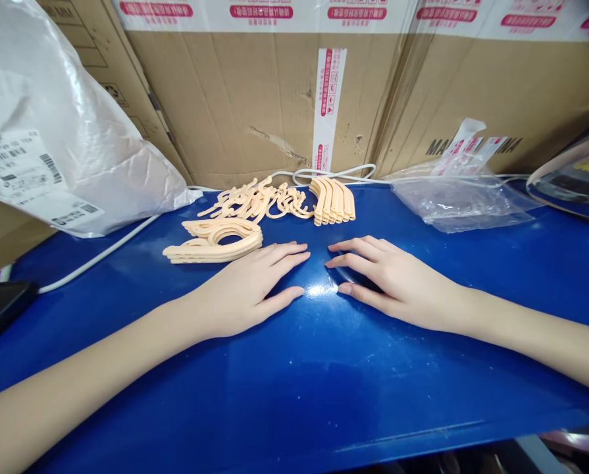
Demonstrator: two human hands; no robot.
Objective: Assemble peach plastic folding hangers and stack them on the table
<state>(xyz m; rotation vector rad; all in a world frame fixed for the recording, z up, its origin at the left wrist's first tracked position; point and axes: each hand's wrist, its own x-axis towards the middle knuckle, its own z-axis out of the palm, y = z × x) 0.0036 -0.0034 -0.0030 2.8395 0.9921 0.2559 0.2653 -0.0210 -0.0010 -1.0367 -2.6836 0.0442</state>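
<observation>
My left hand (255,283) lies palm down on the blue table, fingers stretched out and holding nothing. Just behind it, close to its knuckles, is a stack of cream plastic hanger pieces (215,250) with a round opening. Opposite, my right hand (387,276) rests with its fingers apart and nothing in them; a small gap separates the two hands. Beyond them lie a loose pile of cream plastic hooks (255,199) and, to its right, a neat row of curved cream arm pieces (332,201).
Cardboard boxes (255,92) stand along the back of the blue table (294,395). A large white plastic parcel (87,145) leans in at left, above a dark device (2,309). A white cable (101,255) runs behind. Clear plastic bags (462,197) lie at back right.
</observation>
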